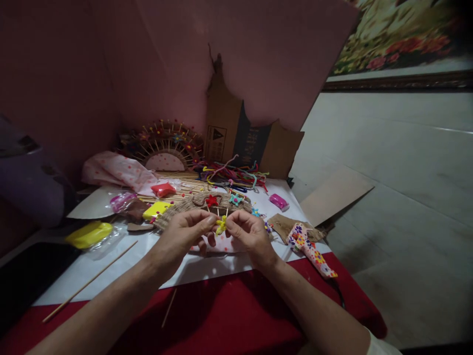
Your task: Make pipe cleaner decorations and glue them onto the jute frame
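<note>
Between the fingertips of both my hands is a small yellow fuzzy flower, apparently bent from pipe cleaner. My left hand pinches it from the left, and my right hand pinches its right side. Just behind them lies a twine-wrapped arch with thin sticks. A red flower and a teal flower sit on this arch. Below it, pink dotted fabric shows partly behind my fingers.
A finished-looking fan-shaped piece leans at the back beside torn cardboard. Pipe cleaners lie piled before it. Yellow clay and a bamboo stick are left; a flower-patterned glue gun with a cord is right.
</note>
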Demonstrator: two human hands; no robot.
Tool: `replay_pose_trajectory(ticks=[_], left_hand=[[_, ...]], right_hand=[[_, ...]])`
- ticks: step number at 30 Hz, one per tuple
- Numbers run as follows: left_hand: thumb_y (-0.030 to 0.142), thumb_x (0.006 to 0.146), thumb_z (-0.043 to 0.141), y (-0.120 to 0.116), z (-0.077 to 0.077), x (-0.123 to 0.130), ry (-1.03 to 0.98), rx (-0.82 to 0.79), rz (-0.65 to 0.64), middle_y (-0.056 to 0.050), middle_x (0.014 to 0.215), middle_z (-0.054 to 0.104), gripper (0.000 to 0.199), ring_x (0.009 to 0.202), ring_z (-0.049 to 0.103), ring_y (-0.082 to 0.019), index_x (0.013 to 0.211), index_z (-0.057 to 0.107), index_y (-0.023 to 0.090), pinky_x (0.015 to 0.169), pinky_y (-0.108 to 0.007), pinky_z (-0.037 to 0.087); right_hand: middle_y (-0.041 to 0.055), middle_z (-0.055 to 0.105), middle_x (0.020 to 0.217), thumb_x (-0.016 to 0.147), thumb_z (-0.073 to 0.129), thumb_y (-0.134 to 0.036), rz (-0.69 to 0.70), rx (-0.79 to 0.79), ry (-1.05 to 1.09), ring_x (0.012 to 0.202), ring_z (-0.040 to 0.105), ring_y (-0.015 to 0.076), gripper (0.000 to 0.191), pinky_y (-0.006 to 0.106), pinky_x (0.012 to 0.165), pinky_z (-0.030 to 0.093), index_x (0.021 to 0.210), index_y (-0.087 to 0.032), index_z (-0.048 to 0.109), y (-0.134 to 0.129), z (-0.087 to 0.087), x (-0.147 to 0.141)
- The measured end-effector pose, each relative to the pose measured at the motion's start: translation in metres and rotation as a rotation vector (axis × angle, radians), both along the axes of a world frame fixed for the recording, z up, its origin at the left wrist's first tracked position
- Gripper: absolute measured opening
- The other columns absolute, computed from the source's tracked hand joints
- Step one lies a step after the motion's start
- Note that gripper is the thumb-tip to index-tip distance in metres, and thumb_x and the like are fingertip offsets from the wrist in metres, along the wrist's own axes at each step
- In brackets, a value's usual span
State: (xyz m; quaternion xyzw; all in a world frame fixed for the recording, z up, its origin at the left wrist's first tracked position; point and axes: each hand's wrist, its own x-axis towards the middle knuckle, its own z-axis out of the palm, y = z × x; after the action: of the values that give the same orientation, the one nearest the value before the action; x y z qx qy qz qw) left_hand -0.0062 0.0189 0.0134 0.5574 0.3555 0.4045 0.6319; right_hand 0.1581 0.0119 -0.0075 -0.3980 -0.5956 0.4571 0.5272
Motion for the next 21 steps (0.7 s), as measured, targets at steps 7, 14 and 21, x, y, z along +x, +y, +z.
replay_pose_trajectory(ticks=[7,14,21], left_hand=[[0.034,0.077,0.063,-0.0021,0.0002,0.0018,0.0,-0.014,-0.016,-0.001,0.059,0.06,0.022,0.049,0.052,-0.008,0.072,0.063,0.012,0.044,-0.018,0.04],[0.034,0.07,0.069,0.0022,-0.0039,0.0008,0.046,-0.117,-0.02,0.0,0.051,0.06,0.023,0.044,0.052,-0.009,0.066,0.062,0.013,0.046,-0.02,0.041],[0.032,0.074,0.063,0.0043,-0.0075,0.0005,0.027,-0.038,0.031,0.002,0.048,0.056,0.024,0.043,0.047,-0.007,0.061,0.056,0.013,0.044,-0.019,0.035]], right_hand=[[-0.0014,0.054,0.06,0.076,0.063,-0.041,-0.002,-0.005,-0.044,0.053,0.046,0.0091,0.027,0.022,0.051,0.036,0.068,-0.017,0.056,-0.0003,-0.0007,0.0007],[-0.0022,0.054,0.06,0.082,0.058,-0.036,-0.007,0.072,-0.128,0.054,0.048,0.009,0.023,0.022,0.053,0.038,0.07,-0.017,0.054,-0.0003,-0.0033,0.0013],[0.002,0.058,0.072,0.08,0.059,-0.025,-0.121,0.329,-0.433,0.07,0.053,0.0138,0.008,0.026,0.064,0.042,0.078,-0.017,0.06,-0.0025,0.0002,0.0008]])
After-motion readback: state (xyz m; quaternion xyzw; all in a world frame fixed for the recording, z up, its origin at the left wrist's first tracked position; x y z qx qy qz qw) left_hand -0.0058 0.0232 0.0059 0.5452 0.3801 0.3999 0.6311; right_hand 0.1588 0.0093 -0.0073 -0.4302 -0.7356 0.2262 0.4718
